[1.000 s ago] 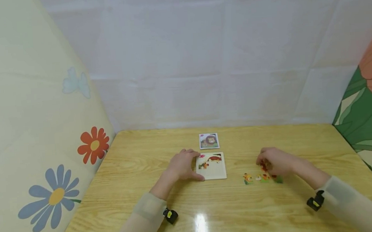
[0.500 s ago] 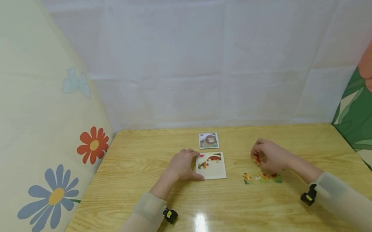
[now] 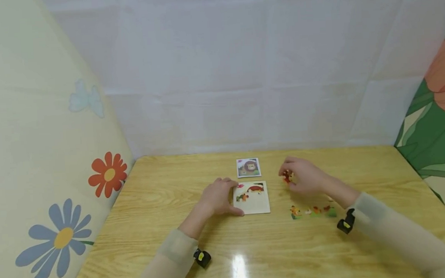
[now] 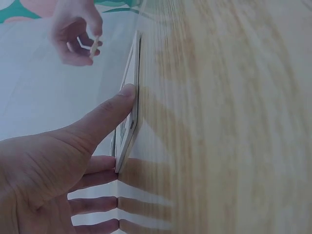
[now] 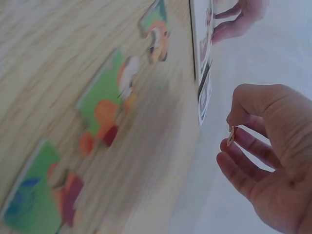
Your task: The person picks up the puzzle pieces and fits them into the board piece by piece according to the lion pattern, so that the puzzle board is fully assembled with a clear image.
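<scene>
My right hand (image 3: 305, 176) pinches a small red-brown jigsaw puzzle piece (image 3: 287, 176) between thumb and fingertips, raised to the right of the puzzle board. The right wrist view shows that puzzle piece (image 5: 231, 135) edge-on. A square white puzzle board (image 3: 257, 205) lies on the table with a few pieces along its upper and left parts; its lower area is bare. My left hand (image 3: 217, 197) rests at the board's left side. In the left wrist view its thumb (image 4: 127, 92) touches the board's edge, while straight fingers (image 4: 95, 204) reach to the tabletop by the corner.
A small picture card with a lion (image 3: 248, 167) lies just behind the board. Several loose puzzle pieces (image 3: 295, 212) lie in a row on the wooden table (image 3: 194, 170) to the board's right. A white cloth (image 3: 210, 71) hangs behind the table, with flowered panels (image 3: 110, 174) at the sides.
My right hand has lifted a puzzle piece from the loose row and moved it left and away from me, closer to the board. The left hand stays at the board.
</scene>
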{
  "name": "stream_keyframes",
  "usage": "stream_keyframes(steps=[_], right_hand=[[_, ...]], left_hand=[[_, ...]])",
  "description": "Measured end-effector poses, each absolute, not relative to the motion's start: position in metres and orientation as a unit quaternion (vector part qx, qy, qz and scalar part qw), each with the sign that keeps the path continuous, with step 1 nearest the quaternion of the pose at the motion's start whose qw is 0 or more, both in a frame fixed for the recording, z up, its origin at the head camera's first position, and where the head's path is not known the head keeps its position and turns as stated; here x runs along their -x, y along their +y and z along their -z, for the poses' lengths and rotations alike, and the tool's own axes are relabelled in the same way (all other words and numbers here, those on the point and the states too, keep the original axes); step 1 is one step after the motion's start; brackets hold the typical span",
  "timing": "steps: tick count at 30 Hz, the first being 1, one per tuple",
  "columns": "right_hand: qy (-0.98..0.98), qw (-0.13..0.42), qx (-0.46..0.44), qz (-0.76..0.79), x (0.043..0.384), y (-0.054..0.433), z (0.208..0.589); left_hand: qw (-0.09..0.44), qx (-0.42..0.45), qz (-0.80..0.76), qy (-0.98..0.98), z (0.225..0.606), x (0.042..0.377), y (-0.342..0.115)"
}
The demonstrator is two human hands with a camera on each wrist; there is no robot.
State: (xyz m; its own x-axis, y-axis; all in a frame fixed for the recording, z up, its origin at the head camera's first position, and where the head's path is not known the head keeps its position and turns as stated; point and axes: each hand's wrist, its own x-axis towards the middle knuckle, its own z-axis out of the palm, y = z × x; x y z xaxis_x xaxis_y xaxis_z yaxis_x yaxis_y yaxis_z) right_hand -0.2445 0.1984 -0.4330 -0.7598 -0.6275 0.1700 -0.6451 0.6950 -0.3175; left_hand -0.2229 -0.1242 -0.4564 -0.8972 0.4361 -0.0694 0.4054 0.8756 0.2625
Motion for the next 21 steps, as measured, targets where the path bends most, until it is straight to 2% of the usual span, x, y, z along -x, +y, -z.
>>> stream_keyframes(steps=[9, 21], right_hand=[[-0.901, 0.018, -0.381, -0.207, 0.245, 0.165, 0.422], [-0.886, 0.028, -0.393, -0.243, 0.252, 0.136, 0.438]], left_hand=[[0.07, -0.214, -0.12, 0.967, 0.459, 0.223, -0.124], [0.076, -0.211, -0.122, 0.967, 0.452, 0.22, -0.124]])
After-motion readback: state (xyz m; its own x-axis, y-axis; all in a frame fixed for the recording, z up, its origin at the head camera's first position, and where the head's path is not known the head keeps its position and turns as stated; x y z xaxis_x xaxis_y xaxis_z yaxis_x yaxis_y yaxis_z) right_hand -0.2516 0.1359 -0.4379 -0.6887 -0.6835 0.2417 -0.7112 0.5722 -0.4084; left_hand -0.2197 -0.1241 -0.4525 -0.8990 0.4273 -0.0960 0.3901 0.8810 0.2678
